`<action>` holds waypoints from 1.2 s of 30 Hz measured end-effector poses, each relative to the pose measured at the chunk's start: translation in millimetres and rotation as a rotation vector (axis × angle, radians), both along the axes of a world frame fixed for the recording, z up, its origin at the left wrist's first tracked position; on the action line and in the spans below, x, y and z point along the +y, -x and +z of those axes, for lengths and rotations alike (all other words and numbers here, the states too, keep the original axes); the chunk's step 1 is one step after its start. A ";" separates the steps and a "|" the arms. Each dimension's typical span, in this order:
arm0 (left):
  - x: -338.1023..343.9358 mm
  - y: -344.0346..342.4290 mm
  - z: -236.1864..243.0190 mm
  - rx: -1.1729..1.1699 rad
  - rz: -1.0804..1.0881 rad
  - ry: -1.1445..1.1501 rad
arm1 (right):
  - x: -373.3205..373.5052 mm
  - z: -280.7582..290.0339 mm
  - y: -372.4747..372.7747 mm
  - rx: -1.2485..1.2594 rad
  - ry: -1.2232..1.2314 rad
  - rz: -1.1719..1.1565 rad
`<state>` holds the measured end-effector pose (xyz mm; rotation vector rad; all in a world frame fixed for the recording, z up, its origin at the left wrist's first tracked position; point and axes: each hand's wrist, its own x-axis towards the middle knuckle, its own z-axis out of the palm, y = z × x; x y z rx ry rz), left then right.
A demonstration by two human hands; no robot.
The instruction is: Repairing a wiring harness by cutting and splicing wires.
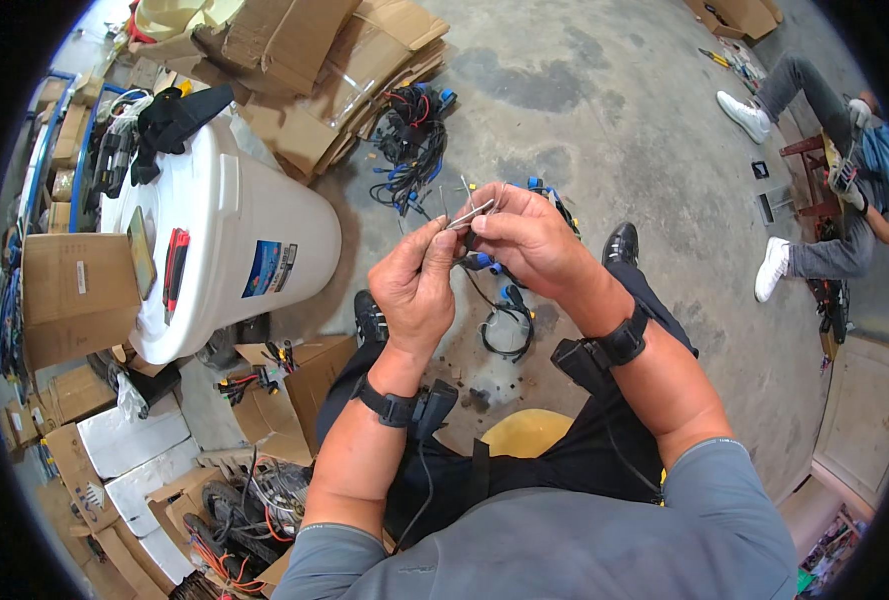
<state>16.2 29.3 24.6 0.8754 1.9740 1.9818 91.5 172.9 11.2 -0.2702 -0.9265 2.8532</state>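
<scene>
My left hand [415, 275] is closed in a pinch on the stripped end of a black cable [480, 285], where thin pale wire strands [470, 214] fan out. My right hand [530, 245] holds the same strands between thumb and fingers, just right of the left. The cable hangs below my hands to blue connectors [485, 261] and a dark loop near the floor between my legs. The exact end of each strand is too small to make out.
A white drum [285, 220] carrying tools stands left, among cardboard [80, 290]. Tangled cables [405, 150] lie ahead on the concrete floor [525, 70]. A gloved co-worker [835, 255] sits right. Boxes, wheels [235, 510] and loose parts crowd the lower left.
</scene>
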 end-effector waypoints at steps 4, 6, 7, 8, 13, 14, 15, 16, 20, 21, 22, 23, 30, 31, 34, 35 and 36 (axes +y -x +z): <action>0.9 -2.1 -1.3 0.044 0.029 -0.002 | -4.2 9.1 2.3 -0.001 -0.027 -0.083; 1.4 -2.6 -1.6 0.050 0.036 0.002 | -4.3 8.3 2.5 0.002 -0.022 -0.093; 1.8 -2.8 -2.3 0.058 0.038 0.008 | -4.1 7.6 2.2 0.005 -0.018 -0.104; 2.3 -3.0 -2.8 0.065 0.040 0.015 | -3.8 6.4 2.0 0.004 -0.018 -0.104; 3.6 -3.0 -3.4 0.070 0.061 0.031 | -4.5 6.2 4.2 -0.013 -0.044 -0.195; 3.4 -2.3 -4.0 0.096 0.071 0.037 | -3.0 8.5 4.0 -0.014 -0.042 -0.193; 2.9 -1.1 -4.5 0.096 0.072 0.039 | -0.3 12.0 3.4 -0.083 -0.074 -0.203; 2.5 0.5 -4.5 0.135 0.070 0.050 | 2.0 14.0 3.0 -0.152 -0.107 -0.215; 0.6 3.5 -5.9 0.214 0.060 0.116 | 4.4 12.5 3.4 -0.194 -0.200 -0.192; 0.4 3.6 -5.2 0.214 0.059 0.116 | 4.5 13.0 3.2 -0.198 -0.251 -0.178; 0.2 3.6 -3.9 0.224 0.055 0.132 | 4.7 13.5 3.1 -0.201 -0.301 -0.162; -0.1 3.5 -3.0 0.234 0.052 0.148 | 4.9 14.3 3.2 -0.202 -0.300 -0.162; 0.6 4.2 -2.9 0.173 0.065 0.134 | 7.9 20.7 2.7 -0.120 -0.320 -0.058; 1.7 4.4 -3.1 0.175 0.060 0.099 | 6.2 21.6 2.8 -0.086 -0.362 -0.044; 0.1 4.9 -2.3 0.165 0.066 0.079 | -0.2 17.6 4.7 -0.138 -0.355 -0.050; -1.3 5.5 -1.6 0.154 0.077 0.094 | -3.7 16.6 5.4 -0.136 -0.354 -0.049; -2.5 6.9 -1.0 0.155 0.078 0.095 | -7.5 15.7 5.9 -0.179 -0.355 -0.128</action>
